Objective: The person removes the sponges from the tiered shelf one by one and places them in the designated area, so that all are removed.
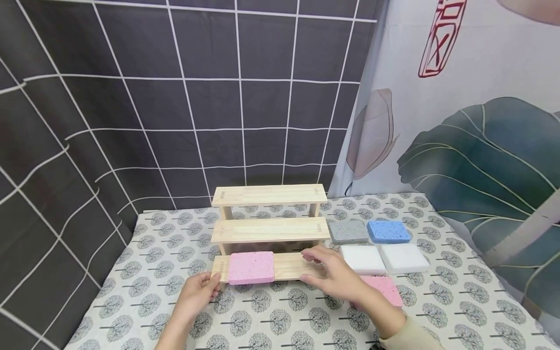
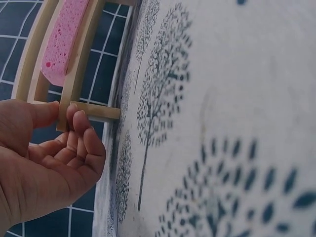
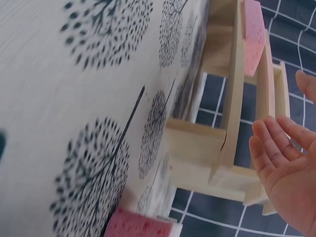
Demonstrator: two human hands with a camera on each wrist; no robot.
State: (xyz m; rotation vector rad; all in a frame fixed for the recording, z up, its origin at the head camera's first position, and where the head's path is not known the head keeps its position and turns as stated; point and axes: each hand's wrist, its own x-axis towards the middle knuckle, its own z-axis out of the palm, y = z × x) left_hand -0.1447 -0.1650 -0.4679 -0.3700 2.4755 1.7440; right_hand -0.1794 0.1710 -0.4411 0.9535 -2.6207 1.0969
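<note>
A three-step wooden rack [image 1: 269, 230] stands on the cloth-covered table. On its lowest step, left of the middle, lies a pink sponge [image 1: 251, 267], slightly over the front edge. My left hand [image 1: 199, 291] pinches the left end of that lowest step between thumb and fingers, as the left wrist view also shows. Above the right end of the same step my right hand [image 1: 334, 274] is held with fingers spread and nothing in it. In the right wrist view its fingers [image 3: 276, 143] are beside the rack's end.
Right of the rack lie a grey sponge [image 1: 348, 232], a blue sponge [image 1: 388, 232] and two white sponges [image 1: 362, 259]. Another pink sponge [image 1: 385, 289] is partly hidden under my right forearm. A dark gridded curtain [image 1: 210, 107] hangs behind, a printed one [image 1: 472, 160] at right.
</note>
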